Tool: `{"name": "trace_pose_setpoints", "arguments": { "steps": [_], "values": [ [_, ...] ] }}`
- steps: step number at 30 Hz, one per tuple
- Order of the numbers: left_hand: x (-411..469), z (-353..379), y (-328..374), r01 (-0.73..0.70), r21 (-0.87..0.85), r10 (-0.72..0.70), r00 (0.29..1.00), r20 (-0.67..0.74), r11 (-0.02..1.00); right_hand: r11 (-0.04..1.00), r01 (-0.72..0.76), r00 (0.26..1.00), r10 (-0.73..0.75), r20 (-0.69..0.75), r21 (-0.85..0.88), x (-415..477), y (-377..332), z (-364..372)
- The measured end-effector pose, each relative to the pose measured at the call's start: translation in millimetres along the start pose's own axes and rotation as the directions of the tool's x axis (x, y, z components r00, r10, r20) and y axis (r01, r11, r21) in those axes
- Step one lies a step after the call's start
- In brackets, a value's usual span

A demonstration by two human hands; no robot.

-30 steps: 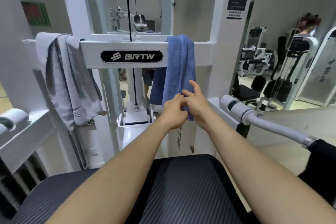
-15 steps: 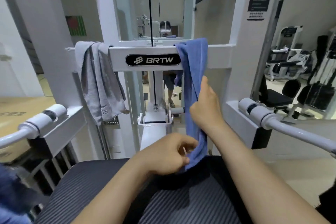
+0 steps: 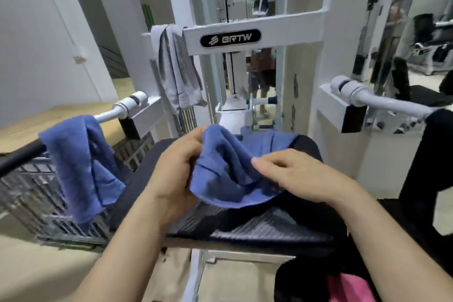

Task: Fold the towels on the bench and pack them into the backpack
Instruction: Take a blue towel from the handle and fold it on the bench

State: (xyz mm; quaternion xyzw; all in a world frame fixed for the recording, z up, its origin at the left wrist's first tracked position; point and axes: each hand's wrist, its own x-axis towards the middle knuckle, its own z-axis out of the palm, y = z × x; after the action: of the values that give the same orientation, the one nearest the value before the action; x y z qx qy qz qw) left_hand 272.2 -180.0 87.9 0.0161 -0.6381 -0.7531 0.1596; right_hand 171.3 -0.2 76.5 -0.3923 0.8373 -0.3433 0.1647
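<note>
Over the black padded bench (image 3: pixel 247 230), both my hands hold a crumpled blue towel (image 3: pixel 228 174). My left hand (image 3: pixel 175 174) grips its left edge, thumb on top. My right hand (image 3: pixel 304 175) lies over the right part with fingers pointing left and the cloth running beneath the palm. A second blue towel (image 3: pixel 82 167) hangs over the machine's left handle bar (image 3: pixel 127 108). A grey towel (image 3: pixel 176 73) is draped on the left end of the white crossbar (image 3: pixel 289 24). At the bottom right lies a black and pink item (image 3: pixel 326 284), possibly the backpack.
The white BRTW machine frame (image 3: pixel 340 39) stands just behind the bench, and its right handle arm (image 3: pixel 372 98) juts toward me. A metal grid rack (image 3: pixel 36 193) sits low on the left. Other gym machines (image 3: pixel 431 54) stand at the far right.
The blue towel has come off the crossbar and down onto the bench between my hands. My right hand dropped from the hanging towel to bench height.
</note>
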Motion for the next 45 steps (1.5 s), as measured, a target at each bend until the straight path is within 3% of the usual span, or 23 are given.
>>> {"name": "trace_pose_setpoints", "arguments": {
  "steps": [1,3,5,8,11,17,19,21,24,25,26,28,29,30,32,34,36,37,39,41,43,44,45],
  "values": [
    [-8.1,-1.6,2.8,0.019,-0.049,-0.018,1.0,0.012,0.999,0.984,0.062,0.997,-0.07,-0.042,-0.165,-7.4,0.0,6.3],
    [-21.9,-3.2,8.5,-0.001,-0.044,0.006,0.995,0.098,0.999,0.958,0.181,0.963,-0.219,-0.158,-0.224,-19.6,-8.3,16.9],
    [-32.6,-3.8,15.3,-0.092,0.026,0.088,0.988,0.13,0.995,0.936,0.311,0.902,-0.346,-0.257,-0.166,-22.6,-18.1,24.6],
    [-44.8,-7.0,27.2,-0.233,-0.042,0.233,0.972,-0.02,0.971,0.906,0.416,0.895,-0.392,-0.213,0.08,-27.1,-39.4,32.6],
    [-52.0,-21.5,37.0,-0.288,-0.177,0.254,0.948,-0.192,0.941,0.928,0.371,0.925,-0.365,-0.107,0.04,-31.6,-43.9,28.5],
    [-59.7,-70.5,59.9,-0.318,-0.185,0.237,0.902,-0.36,0.93,0.979,0.195,0.981,-0.192,0.04,-0.062,-44.3,-44.2,-6.9],
    [-58.6,-81.6,70.8,-0.344,-0.073,0.265,0.828,-0.495,0.936,0.979,0.141,0.977,-0.113,0.18,-0.15,-44.1,-55.0,-13.5],
    [-53.0,-91.2,75.7,-0.279,0.038,0.245,0.761,-0.6,0.96,0.952,0.095,0.967,-0.019,0.253,-0.291,-35.9,-65.2,-11.6],
    [-45.1,-109.6,77.6,0.078,0.154,0.017,0.844,-0.536,0.985,0.914,0.077,0.997,-0.076,0.019,-0.399,-5.9,-67.9,0.1],
    [-42.0,-121.3,75.2,0.224,0.339,-0.075,0.913,-0.401,0.914,0.941,0.07,0.988,-0.111,-0.106,-0.33,6.0,-67.8,3.2],
    [-37.4,-136.7,70.6,0.295,0.571,-0.187,0.952,-0.241,0.766,0.974,0.069,0.971,-0.115,-0.211,-0.215,17.7,-68.3,5.6],
    [-23.9,-162.3,59.2,0.23,0.869,-0.309,0.946,-0.094,0.439,0.994,0.039,0.943,-0.07,-0.325,-0.103,42.9,-66.1,8.5],
    [-12.9,-172.2,54.5,0.211,0.886,-0.27,0.957,-0.103,0.412,0.99,-0.004,0.941,-0.043,-0.336,-0.138,56.9,-62.0,7.8],
    [0.4,-179.5,50.8,0.19,0.868,-0.145,0.98,-0.138,0.458,0.977,-0.056,0.942,-0.016,-0.334,-0.208,70.4,-57.6,6.7],
    [32.6,-187.1,48.9,0.159,0.814,0.193,0.93,-0.314,0.559,0.928,-0.174,0.922,0.036,-0.386,-0.329,96.4,-50.1,1.3],
    [63.0,-182.8,58.6,0.11,0.717,0.37,0.796,-0.478,0.688,0.955,-0.211,0.849,0.073,-0.524,-0.209,120.2,-51.0,-9.1],
    [90.8,-172.4,78.8,-0.133,0.467,0.41,0.719,-0.561,0.874,0.996,-0.011,0.694,0.074,-0.716,0.092,138.1,-66.4,-21.9],
    [102.2,-165.5,91.7,-0.284,0.315,0.419,0.71,-0.565,0.906,0.969,0.158,0.581,0.063,-0.812,0.188,144.2,-78.2,-28.0],
    [115.3,-160.6,115.5,-0.53,0.134,0.506,0.659,-0.557,0.837,0.937,0.344,0.327,-0.062,-0.943,0.058,144.4,-99.9,-37.5],
    [118.7,-164.8,128.3,-0.629,0.09,0.57,0.625,-0.533,0.773,0.93,0.344,0.145,-0.189,-0.971,-0.129,131.6,-114.1,-38.4],
    [108.0,-176.6,121.3,-0.593,0.208,0.614,0.647,-0.453,0.778,0.924,0.304,0.091,-0.272,-0.958,-0.234,112.5,-114.0,-29.8],
    [98.9,-185.9,107.8,-0.531,0.335,0.627,0.678,-0.384,0.779,0.927,0.272,0.123,-0.301,-0.946,-0.26,103.6,-106.3,-21.2],
    [88.9,-196.0,90.0,-0.445,0.473,0.611,0.736,-0.291,0.761,0.937,0.219,0.211,-0.317,-0.924,-0.272,95.7,-95.0,-9.7]
  ]
}}
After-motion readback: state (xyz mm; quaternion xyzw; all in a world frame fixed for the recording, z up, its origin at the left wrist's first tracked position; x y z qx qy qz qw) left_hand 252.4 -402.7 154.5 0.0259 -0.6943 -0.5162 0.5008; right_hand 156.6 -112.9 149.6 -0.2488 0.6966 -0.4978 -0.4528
